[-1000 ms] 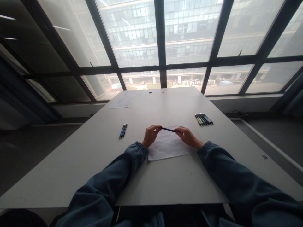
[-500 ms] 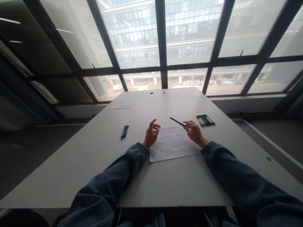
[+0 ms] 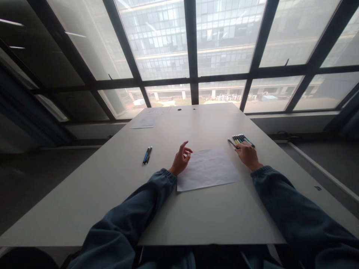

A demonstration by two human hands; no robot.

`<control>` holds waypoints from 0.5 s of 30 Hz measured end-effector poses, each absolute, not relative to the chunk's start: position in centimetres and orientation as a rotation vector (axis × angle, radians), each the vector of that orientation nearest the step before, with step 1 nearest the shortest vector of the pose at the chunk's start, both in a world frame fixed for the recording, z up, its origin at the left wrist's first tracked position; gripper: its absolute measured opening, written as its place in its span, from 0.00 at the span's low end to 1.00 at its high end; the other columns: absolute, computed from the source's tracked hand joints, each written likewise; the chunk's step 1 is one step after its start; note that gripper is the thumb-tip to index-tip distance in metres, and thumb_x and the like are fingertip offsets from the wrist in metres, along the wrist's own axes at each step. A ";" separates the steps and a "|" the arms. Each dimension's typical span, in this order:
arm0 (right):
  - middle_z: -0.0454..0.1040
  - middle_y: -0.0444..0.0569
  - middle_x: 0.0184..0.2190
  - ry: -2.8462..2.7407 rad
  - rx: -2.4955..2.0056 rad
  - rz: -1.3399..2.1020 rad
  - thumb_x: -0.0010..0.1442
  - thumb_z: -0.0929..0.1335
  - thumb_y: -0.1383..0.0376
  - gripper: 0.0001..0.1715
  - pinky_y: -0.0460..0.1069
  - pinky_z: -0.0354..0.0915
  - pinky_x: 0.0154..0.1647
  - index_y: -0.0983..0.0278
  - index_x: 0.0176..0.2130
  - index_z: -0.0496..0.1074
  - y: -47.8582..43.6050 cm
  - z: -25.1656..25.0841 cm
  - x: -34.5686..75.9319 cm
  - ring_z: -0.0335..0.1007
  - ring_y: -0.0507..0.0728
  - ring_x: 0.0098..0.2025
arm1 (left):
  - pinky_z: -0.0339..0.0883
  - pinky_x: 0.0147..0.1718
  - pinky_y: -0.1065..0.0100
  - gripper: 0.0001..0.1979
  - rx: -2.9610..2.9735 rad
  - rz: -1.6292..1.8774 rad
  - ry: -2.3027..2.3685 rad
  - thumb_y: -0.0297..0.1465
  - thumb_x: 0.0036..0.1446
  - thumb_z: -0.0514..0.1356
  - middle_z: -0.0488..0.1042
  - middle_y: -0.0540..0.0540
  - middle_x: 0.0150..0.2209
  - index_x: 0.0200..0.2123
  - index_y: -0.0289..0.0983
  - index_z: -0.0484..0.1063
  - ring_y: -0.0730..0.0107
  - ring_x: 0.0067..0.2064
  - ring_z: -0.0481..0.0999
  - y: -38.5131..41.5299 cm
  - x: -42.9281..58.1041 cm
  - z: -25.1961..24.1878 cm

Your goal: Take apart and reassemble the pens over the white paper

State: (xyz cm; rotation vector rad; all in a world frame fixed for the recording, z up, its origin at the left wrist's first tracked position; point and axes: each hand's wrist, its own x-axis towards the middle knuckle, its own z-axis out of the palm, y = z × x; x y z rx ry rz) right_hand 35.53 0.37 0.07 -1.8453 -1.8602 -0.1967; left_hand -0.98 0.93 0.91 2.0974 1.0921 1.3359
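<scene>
My right hand [image 3: 247, 155] pinches a black pen [image 3: 232, 143] at the right side of the table, right beside a row of several pens [image 3: 242, 140] with yellow, green and dark barrels. My left hand [image 3: 181, 159] hovers by the left edge of a white sheet of paper [image 3: 209, 169], fingers loosely curled and apart, holding nothing. The sheet lies flat between my two hands on the grey table [image 3: 117, 186].
Two pens, one blue and one black [image 3: 146, 155], lie together to the left. Another sheet of paper [image 3: 146, 120] rests at the table's far left corner. Two small dark holes [image 3: 179, 109] sit near the far edge. Large windows rise behind the table.
Both hands held the black pen over the sheet. My left hand let go, and my right hand carried the pen rightward to the row of pens.
</scene>
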 end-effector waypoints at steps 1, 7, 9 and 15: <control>0.74 0.53 0.41 -1.883 -1.850 -0.182 0.62 0.68 0.65 0.09 0.49 0.62 0.42 0.63 0.42 0.76 0.3 -0.1 35.5 0.69 0.60 0.44 | 0.66 0.27 0.77 0.31 2.101 1.325 1.082 0.25 0.61 0.55 0.76 0.47 0.39 0.66 0.41 0.51 0.76 0.32 0.73 1.0 -1.0 0.8; 0.74 0.53 0.42 -1.968 -1.859 -0.172 0.62 0.68 0.63 0.09 0.49 0.62 0.45 0.64 0.42 0.75 -0.3 -0.7 34.7 0.69 0.60 0.46 | 0.67 0.28 0.77 0.30 2.140 1.277 1.069 0.25 0.60 0.55 0.76 0.47 0.39 0.65 0.40 0.54 0.76 0.33 0.72 1.1 -1.0 0.8; 0.75 0.54 0.42 -1.973 -1.868 -0.165 0.62 0.68 0.63 0.10 0.49 0.62 0.44 0.64 0.42 0.75 -0.4 -0.7 34.4 0.69 0.60 0.46 | 0.67 0.28 0.76 0.28 2.162 1.249 1.065 0.25 0.60 0.55 0.76 0.47 0.39 0.63 0.39 0.57 0.76 0.33 0.73 1.1 -1.0 0.8; 0.77 0.54 0.39 -1.820 -2.018 -0.075 0.62 0.67 0.59 0.13 0.49 0.61 0.36 0.63 0.41 0.76 -1.0 -0.4 34.6 0.72 0.59 0.38 | 0.68 0.28 0.76 0.23 2.189 1.221 1.065 0.25 0.60 0.54 0.77 0.46 0.38 0.59 0.38 0.63 0.75 0.33 0.73 1.4 -1.1 0.7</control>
